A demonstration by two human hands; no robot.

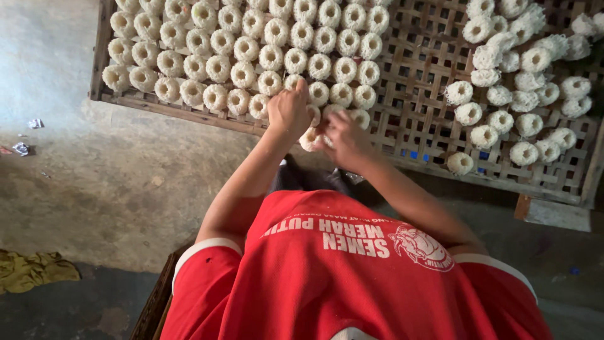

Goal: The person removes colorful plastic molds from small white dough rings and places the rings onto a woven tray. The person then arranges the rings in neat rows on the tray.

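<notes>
Left hand (288,110) and right hand (343,140) both pinching one white noodle ring (310,140) at frame centre, over the lattice tray (415,113); risks crumbling if squeezed, or nudging neighbouring rings (251,56).

Small food-making workshop: woven bamboo drying rack (415,119), rows of white noodle rings (251,50), bare concrete floor (94,182).

Bare concrete floor (94,182), grey, stained and patchy, darker toward bottom. Crumpled olive cloth (34,269) lying at lower left. Small paper scraps (25,135) near left edge. Pale block (557,214) on floor at right. Light dim, even, no hard shadows.
</notes>
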